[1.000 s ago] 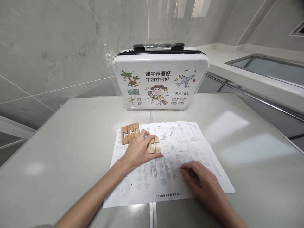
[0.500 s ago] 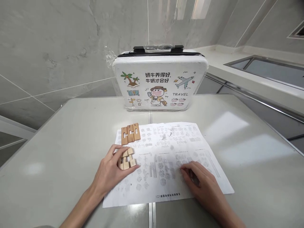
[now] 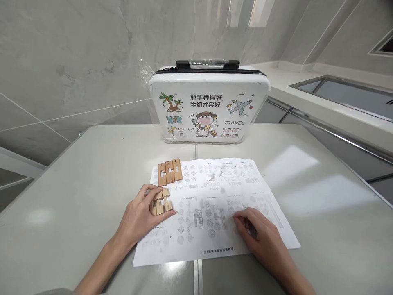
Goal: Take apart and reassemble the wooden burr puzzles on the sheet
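My left hand [image 3: 140, 209] is closed round a row of pale notched wooden puzzle pieces [image 3: 160, 207], thumb along their near edge and fingers over the far left side. They lie side by side on a printed sheet [image 3: 211, 241], partly covered by the hand. Just beyond, touching one another, are three browner notched wooden puzzle pieces [image 3: 170, 172], marked with numerals. On the sheet's right part rests my right hand [image 3: 256, 229], its fingers curled in towards the thumb, with nothing visible in them.
A white case [image 3: 208, 102] with cartoon prints and a black handle, wrapped in clear plastic, stands upright at the back of the pale table [image 3: 92, 176]. A seam [image 3: 197, 278] runs down the table's middle. Behind is a grey wall [image 3: 76, 61].
My left hand has shifted the pale pieces slightly left and away from me, and they now look flatter. My right hand stays in place.
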`<state>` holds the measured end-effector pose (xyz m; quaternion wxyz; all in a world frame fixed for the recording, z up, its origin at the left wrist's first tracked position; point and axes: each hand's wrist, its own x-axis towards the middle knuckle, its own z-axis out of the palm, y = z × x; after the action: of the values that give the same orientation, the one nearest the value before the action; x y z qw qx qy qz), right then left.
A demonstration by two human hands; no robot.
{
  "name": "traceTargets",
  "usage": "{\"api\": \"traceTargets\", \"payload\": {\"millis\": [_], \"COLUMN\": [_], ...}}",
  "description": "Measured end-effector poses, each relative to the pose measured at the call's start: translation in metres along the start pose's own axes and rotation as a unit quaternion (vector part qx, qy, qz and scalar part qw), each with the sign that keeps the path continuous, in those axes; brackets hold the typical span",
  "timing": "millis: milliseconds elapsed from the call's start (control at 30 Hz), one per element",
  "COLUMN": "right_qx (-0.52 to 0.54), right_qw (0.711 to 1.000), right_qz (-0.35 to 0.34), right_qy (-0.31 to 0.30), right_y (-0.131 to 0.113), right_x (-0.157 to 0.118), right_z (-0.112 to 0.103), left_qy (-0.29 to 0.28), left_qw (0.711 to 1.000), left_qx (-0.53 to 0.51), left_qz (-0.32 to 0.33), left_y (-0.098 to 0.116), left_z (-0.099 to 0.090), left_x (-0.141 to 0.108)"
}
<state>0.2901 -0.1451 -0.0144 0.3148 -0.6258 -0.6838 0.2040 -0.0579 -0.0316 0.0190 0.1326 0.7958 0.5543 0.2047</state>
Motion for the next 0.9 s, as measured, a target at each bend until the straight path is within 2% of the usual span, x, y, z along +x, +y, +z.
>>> {"api": "traceTargets", "payload": {"millis": [133,267,433,700,900], "right_qx": [0.005,0.007,0.01,0.033,0.054], "right_qw": [1.0,1.0,1.0,0.999,0.998], "right_qz": [0.0,0.001,-0.006,-0.001,0.032], "right_qy": [0.006,0.007,0.017,0.015,0.01], "right_y": [-0.003,-0.003,-0.005,-0.001,-0.008], "right_x": [0.001,0.0,0.0,0.001,0.001], "right_z": [0.0,0.0,0.001,0.001,-0.004], "left_qy": [0.01,0.053,0.094,0.088,0.079], "left_qw": [0.997,0.978,0.956,0.949,0.947], "left_qx": [-0.071,-0.158,-0.182,-0.19,-0.201], "left_qz": [-0.035,-0.128,-0.212,-0.234,-0.237], "left_y": [0.0,-0.009,-0.023,-0.037,-0.036], "left_z": [-0.006,-0.014,-0.022,-0.026,-0.026], "left_x": [-0.001,0.0,0.01,0.043,0.047]}}
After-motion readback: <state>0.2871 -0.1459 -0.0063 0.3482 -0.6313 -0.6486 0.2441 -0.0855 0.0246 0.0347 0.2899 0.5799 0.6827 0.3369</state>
